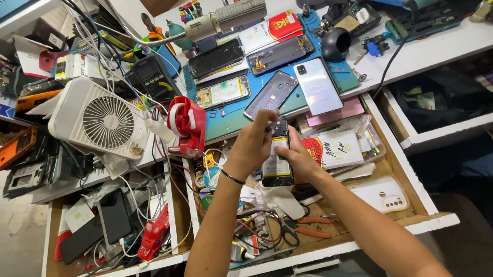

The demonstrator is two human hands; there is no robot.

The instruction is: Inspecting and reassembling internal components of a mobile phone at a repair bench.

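Both hands' fingers (268, 121) around opened phone (277, 159), its top edge hidden.

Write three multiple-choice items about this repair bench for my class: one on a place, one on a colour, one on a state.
1. Where does the small white fan lie?
A. In the open drawer
B. On the bench, to the left of the hands in the picture
C. On the floor

2. What colour is the tape dispenser beside the fan?
A. Red
B. Green
C. Black

3. In what state is the phone held by the left hand and right hand?
A. Sealed in a box
B. Folded shut
C. Opened, with its inner parts showing

Answers:
1 B, it rests on the bench top, picture-left of the hands.
2 A, its body is red.
3 C, the back is off and the battery shows.
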